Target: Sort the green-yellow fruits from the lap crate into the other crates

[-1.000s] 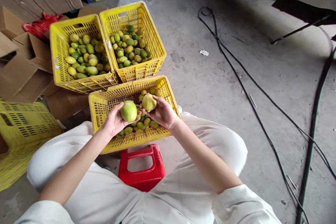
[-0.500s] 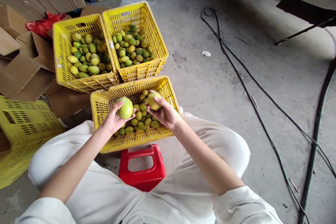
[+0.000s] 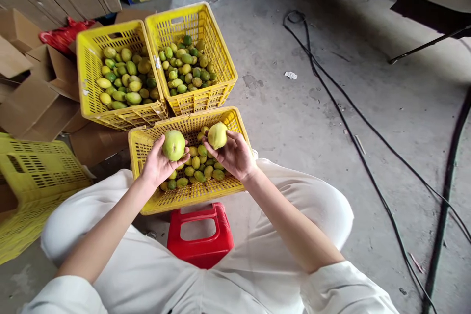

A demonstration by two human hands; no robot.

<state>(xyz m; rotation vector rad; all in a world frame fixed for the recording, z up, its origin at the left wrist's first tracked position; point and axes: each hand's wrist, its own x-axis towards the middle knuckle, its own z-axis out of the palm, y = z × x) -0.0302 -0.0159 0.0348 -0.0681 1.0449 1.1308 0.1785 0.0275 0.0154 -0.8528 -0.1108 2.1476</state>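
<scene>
My left hand [image 3: 158, 164] is closed around a large pale green lemon [image 3: 173, 145], held over the left part of the near yellow crate [image 3: 147, 201]. In my right hand [image 3: 238, 157] is a yellow lemon [image 3: 217, 135], pinched between thumb and fingers above the crate's right part. Beneath both hands, several smaller green and yellow lemons [image 3: 199, 176] lie on the crate's floor; my hands hide some of them.
Behind stand two more yellow crates, a left one [image 3: 86, 78] and a right one [image 3: 222, 49], holding lemons. A red plastic stool [image 3: 200, 252] is between my legs. Open cardboard boxes [image 3: 33, 103] lie left. Black cables [image 3: 368, 181] cross the floor at right.
The lemon in my right hand has been turned, and my right fingers have opened wider around it. My left thumb has shifted off the front of the green lemon, which is also turned.
</scene>
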